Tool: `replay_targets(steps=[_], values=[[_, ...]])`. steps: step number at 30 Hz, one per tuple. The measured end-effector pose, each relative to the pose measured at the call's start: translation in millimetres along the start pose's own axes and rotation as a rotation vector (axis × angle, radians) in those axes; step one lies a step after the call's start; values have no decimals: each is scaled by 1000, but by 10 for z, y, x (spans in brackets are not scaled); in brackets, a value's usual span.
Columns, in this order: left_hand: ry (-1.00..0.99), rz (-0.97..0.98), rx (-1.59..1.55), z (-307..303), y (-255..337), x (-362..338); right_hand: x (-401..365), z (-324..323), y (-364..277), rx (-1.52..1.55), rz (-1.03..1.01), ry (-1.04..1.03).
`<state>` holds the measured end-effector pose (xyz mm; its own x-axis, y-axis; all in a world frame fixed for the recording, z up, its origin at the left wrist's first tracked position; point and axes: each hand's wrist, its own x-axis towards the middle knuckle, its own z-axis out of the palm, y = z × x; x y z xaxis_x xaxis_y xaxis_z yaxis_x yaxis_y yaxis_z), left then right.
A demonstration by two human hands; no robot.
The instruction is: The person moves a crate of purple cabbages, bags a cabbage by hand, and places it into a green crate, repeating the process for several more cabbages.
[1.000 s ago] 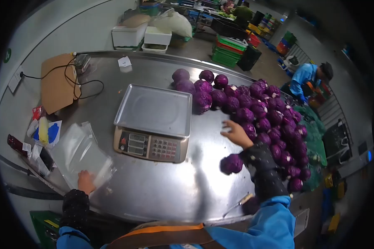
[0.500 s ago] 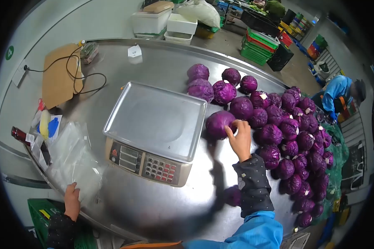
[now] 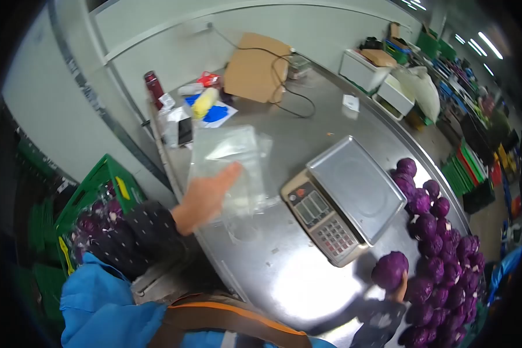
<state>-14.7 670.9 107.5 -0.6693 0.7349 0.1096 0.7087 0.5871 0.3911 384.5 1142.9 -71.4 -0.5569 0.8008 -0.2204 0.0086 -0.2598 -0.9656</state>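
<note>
My left hand [image 3: 206, 197] reaches over the stack of clear plastic bags [image 3: 229, 148], its fingers stretched out and somewhat blurred. The fingertips lie over the bags; whether they touch is not plain. At the lower right, my right hand [image 3: 404, 289] grips a red cabbage [image 3: 390, 269], with most of the fingers hidden behind it. Between the two hands sits a weighing scale [image 3: 356, 188] with a bare metal pan. A large pile of red cabbages [image 3: 437, 267] lies just right of my right hand.
A cardboard sheet [image 3: 255, 66] with a black cable stands at the back of the metal table [image 3: 261, 255]. Near the left edge are a dark red bottle [image 3: 153, 87], a phone [image 3: 185, 131] and a yellow item [image 3: 205, 103]. A green crate [image 3: 104, 174] holds bagged cabbages below left.
The view has swung left. My left hand has moved from the bags' near edge to over their middle. My right hand has brought the cabbage nearer to me, beside the scale's near corner.
</note>
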Motion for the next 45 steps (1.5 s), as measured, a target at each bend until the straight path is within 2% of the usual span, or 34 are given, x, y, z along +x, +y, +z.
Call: replay_targets(steps=[1, 3, 4, 6, 7, 9, 10, 12, 14, 16, 18, 20, 21, 22, 24, 26, 27, 28, 29, 31, 32, 33, 34, 35, 36, 37, 39, 40, 41, 43, 44, 45], values=[[-60, -86, -174, 55, 103, -86, -279, 288, -53, 51, -5, -9], [-348, 24, 114, 813, -15, -540, -855, 1001, -136, 76, -19, -71], [-392, 201, 464, 1360, -228, -689, -1120, 1392, -170, 61, -23, -128], [-595, 42, 288, 1283, 78, -715, -1629, 2124, -242, -12, -1, -291], [-612, 66, 286, 1201, 151, -768, -1875, 2433, -251, -79, 30, -406], [-215, 232, 62, 1005, 274, -876, -2226, 2934, -295, -210, 82, -692], [-177, 211, -40, 865, 323, -946, -2343, 3131, -284, -225, 93, -814], [-149, 287, -168, 510, 418, -1077, -2510, 3320, -46, 58, 111, -914], [-236, 275, -172, 336, 494, -1252, -2560, 3300, 284, -118, 48, -939], [-255, 310, -236, 159, 639, -1327, -2397, 2986, 793, 94, -58, -936], [-228, 372, -212, 265, 617, -1395, -2488, 2806, 947, 315, -66, -847], [-221, 472, -234, 406, 657, -1388, -2897, 2979, 427, 472, 301, -326], [-229, 517, -251, 439, 675, -1377, -2889, 2910, 531, 475, 280, -308], [-350, 533, -251, 324, 779, -1413, -2959, 2888, 577, 335, 91, -368], [-401, 619, -344, 403, 887, -1445, -3089, 2855, 499, 86, -252, -389], [-496, 723, -444, 435, 1052, -1401, -3174, 2683, 437, -305, -416, -270], [-553, 753, -454, 435, 1134, -1388, -3044, 2353, 952, -392, -480, -305], [-621, 760, -510, 507, 1171, -1376, -3074, 2375, 868, -392, -483, -305], [-621, 764, -507, 564, 1223, -1355, -3124, 2407, 795, -208, -346, -225], [-702, 807, -708, 675, 1290, -1341, -3324, 2634, 384, 163, -63, -62], [-712, 786, -689, 729, 1264, -1297, -3393, 2739, 152, 347, 81, 16], [-570, 803, -910, 758, 1301, -1214, -3432, 2803, -56, 531, 227, 94], [-790, 564, -960, 722, 1254, -1088, -3441, 2733, -308, 388, 292, 5], [-998, 312, -995, 490, 1260, -918, -3404, 2645, -279, 91, 91, -41], [-998, 312, -992, 421, 1202, -877, -3417, 2691, -386, -306, -212, 80], [-1087, 279, -1068, 380, 1129, -858, -3414, 2763, -574, -703, -513, 202], [-1183, 240, -1136, 281, 1078, -901, -3308, 2877, -970, -1303, -885, 415], [-1219, 225, -1097, 201, 1058, -969, -3206, 2811, -900, -1450, -937, 413], [-1246, 216, -1061, 157, 1044, -994, -3201, 2757, -866, -1449, -939, 411], [-1252, 227, -1052, 186, 912, -1097, -3273, 2651, -728, -1312, -128, -125], [-1183, 284, -1018, 152, 849, -1155, -3314, 2586, -560, -1276, -245, -159], [-1113, 337, -984, 140, 794, -1223, -3441, 2660, -521, -1251, -207, -107]])
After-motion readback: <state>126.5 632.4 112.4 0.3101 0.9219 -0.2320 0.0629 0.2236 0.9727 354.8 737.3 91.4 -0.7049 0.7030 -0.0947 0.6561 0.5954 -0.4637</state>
